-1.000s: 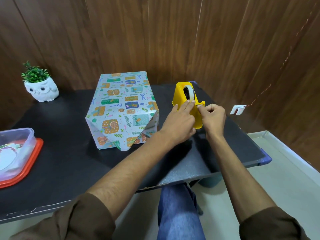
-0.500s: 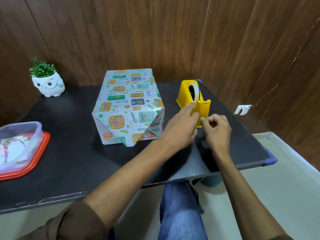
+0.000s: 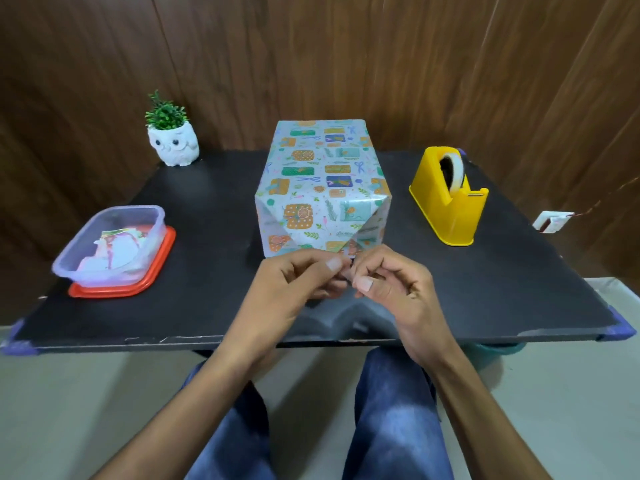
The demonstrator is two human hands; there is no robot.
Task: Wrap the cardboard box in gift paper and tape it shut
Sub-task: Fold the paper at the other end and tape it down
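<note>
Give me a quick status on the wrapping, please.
Left grip and right grip pinching tape piece together. Wrapped box just beyond, near end folded. Nothing between.

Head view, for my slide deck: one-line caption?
Left hand and right hand pinch a tape strip before the wrapped box, dispenser at its right.

Black table (image 3: pixel 207 271), blue guards (image 3: pixel 620 331) capping its near corners. Back left, an owl planter (image 3: pixel 174 147). Front left, a clear tub (image 3: pixel 157 230) sits on a red lid (image 3: pixel 114 291). Dead centre, the wrapped box (image 3: pixel 322 188), running lengthwise away from us. Out right, the yellow dispenser (image 3: pixel 450 209), well apart from the box.
</note>
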